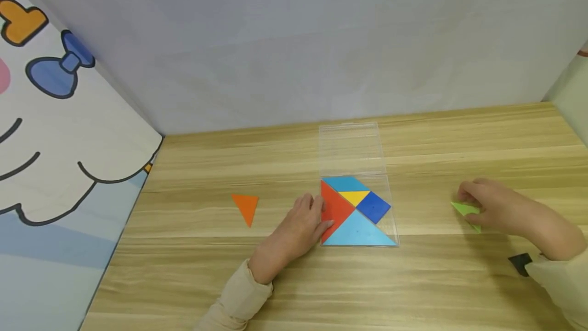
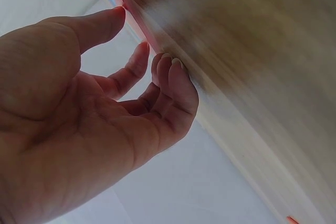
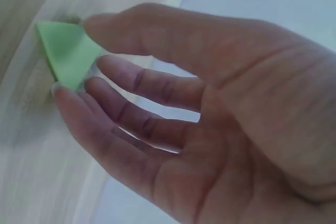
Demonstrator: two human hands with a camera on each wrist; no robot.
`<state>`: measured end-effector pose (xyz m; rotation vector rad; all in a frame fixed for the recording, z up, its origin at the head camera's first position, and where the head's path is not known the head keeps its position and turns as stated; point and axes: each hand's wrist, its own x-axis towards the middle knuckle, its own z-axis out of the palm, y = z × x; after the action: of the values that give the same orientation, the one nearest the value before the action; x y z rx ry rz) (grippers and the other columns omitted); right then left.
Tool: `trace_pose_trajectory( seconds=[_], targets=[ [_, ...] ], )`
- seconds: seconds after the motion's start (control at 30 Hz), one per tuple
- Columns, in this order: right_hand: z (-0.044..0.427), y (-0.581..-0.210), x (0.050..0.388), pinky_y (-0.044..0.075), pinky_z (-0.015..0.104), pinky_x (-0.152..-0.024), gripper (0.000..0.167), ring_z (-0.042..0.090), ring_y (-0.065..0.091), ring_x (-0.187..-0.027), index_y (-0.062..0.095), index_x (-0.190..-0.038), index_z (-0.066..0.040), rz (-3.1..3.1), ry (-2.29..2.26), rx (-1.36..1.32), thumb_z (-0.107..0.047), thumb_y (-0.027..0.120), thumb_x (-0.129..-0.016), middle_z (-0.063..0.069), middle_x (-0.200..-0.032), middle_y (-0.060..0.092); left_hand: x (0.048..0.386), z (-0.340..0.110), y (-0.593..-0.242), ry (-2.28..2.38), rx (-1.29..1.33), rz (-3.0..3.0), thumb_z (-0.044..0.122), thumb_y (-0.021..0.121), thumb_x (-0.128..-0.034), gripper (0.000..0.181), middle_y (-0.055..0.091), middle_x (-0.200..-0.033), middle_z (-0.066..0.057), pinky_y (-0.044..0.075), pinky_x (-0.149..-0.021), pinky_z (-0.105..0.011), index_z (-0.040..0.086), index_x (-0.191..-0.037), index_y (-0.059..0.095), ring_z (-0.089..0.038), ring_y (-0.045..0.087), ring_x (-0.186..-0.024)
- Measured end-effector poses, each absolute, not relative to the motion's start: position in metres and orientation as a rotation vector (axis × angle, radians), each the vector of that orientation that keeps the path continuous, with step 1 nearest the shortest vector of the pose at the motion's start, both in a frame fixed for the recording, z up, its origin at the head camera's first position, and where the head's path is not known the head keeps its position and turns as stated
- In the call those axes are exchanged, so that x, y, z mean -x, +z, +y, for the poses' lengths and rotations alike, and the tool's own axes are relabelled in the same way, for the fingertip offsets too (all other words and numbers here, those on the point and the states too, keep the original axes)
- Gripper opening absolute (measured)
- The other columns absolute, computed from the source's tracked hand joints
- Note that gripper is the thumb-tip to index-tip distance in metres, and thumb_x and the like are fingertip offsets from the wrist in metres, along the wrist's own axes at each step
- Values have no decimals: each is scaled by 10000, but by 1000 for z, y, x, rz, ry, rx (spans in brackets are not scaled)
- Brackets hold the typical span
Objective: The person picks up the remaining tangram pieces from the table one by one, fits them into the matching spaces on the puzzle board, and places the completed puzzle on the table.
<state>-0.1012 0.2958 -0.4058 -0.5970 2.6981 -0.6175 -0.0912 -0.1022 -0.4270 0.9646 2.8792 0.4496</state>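
Observation:
My right hand (image 1: 496,208) pinches a light green triangle tangram piece (image 1: 465,209) between thumb and fingers, at or just above the table. In the right wrist view the green triangle (image 3: 68,51) lies at the fingertips. My left hand (image 1: 300,223) rests at the left edge of a clear plastic case (image 1: 389,231), its thumb on a red triangle (image 1: 337,209) and its fingers loosely bent. Beside the red triangle, the case holds a light blue triangle (image 1: 360,231), a blue parallelogram (image 1: 345,184), a small yellow triangle (image 1: 355,197) and a dark blue square (image 1: 373,207).
An orange triangle (image 1: 247,208) lies on the wooden table (image 1: 184,269), left of my left hand. A black piece (image 1: 520,263) sits near my right sleeve. The case's clear lid (image 1: 351,149) lies folded back behind it. A pale wall (image 1: 321,50) closes off the back.

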Motion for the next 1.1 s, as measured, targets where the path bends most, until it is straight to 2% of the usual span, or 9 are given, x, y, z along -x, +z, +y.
trace_pose_trajectory(
  seconds=[0.07, 0.2, 0.37, 0.63, 0.77, 0.97, 1.1],
  targets=[
    [295, -407, 101, 551, 439, -731, 307, 348, 638, -896, 598, -982, 41, 2710, -621, 614, 67, 828, -780, 183, -996, 629, 91, -102, -427, 450, -958, 2878, 209, 687, -1005, 321, 427, -865, -88, 417, -702, -284, -41, -1112, 516, -203, 424, -805],
    [292, -411, 101, 528, 415, -711, 323, 267, 601, -847, 595, -941, 1, 2756, -589, 644, 60, 850, -752, 115, -946, 619, 90, -102, -426, 454, -951, 2880, 198, 692, -1001, 314, 429, -869, -88, 417, -696, -277, -38, -1111, 516, -200, 425, -808],
    [289, -414, 102, 518, 420, -724, 341, 240, 579, -847, 596, -942, -15, 2777, -577, 654, 48, 859, -736, 86, -942, 610, 90, -103, -428, 463, -963, 2884, 199, 695, -999, 311, 430, -863, -86, 417, -687, -274, -36, -1106, 522, -199, 426, -802],
    [287, -422, 101, 443, 306, -653, 410, 103, 427, -764, 578, -908, -99, 2892, -592, 829, 74, 870, -679, -31, -873, 521, 91, -102, -428, 451, -976, 2888, 201, 694, -999, 308, 437, -865, -83, 421, -693, -274, -32, -1107, 525, -195, 431, -803],
    [286, -424, 100, 451, 308, -645, 432, 86, 439, -759, 599, -919, -97, 2942, -598, 899, 97, 870, -644, -26, -878, 544, 91, -102, -428, 451, -963, 2885, 204, 695, -999, 308, 430, -860, -79, 415, -686, -267, -28, -1105, 524, -192, 426, -797],
    [287, -423, 101, 480, 312, -634, 387, 119, 499, -761, 634, -964, -61, 2912, -596, 885, 89, 852, -683, 49, -924, 605, 91, -103, -430, 462, -994, 2900, 218, 687, -1005, 311, 416, -846, -77, 401, -668, -267, -28, -1084, 515, -197, 409, -772],
    [287, -423, 100, 465, 284, -604, 402, 85, 474, -730, 640, -993, -63, 2921, -617, 919, 96, 852, -691, 56, -944, 617, 91, -103, -431, 469, -1017, 2907, 212, 691, -1002, 310, 414, -839, -77, 401, -663, -265, -32, -1079, 516, -197, 408, -766]
  ],
)
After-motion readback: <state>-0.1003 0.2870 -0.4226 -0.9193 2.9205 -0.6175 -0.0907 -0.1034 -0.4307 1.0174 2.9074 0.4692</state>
